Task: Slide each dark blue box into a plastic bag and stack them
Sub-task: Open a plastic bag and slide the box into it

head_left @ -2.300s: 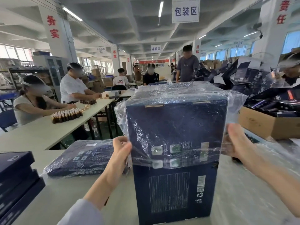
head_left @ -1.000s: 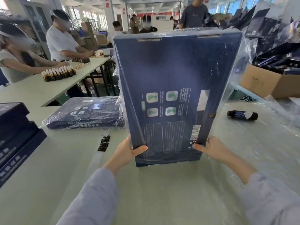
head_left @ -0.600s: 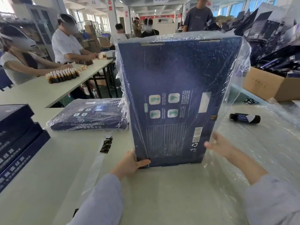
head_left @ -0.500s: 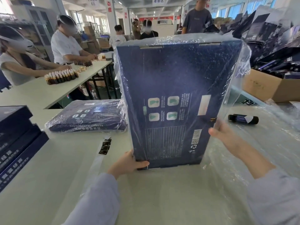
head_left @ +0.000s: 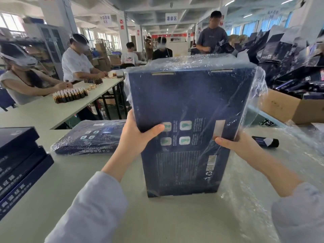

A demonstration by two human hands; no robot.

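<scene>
A tall dark blue cardboard box [head_left: 184, 106] stands upright on the pale table [head_left: 175, 216], near its front edge, with a clear plastic bag [head_left: 259, 88] over its top. The left hand [head_left: 135, 135] grips its left side and the right hand [head_left: 235, 144] its right side, thumbs on the front face. Toward the left edge lie a flat bagged blue box [head_left: 87, 139] and a stack of unbagged dark blue boxes [head_left: 19, 158]. A small dark bottle [head_left: 264, 142] lies toward the right edge.
</scene>
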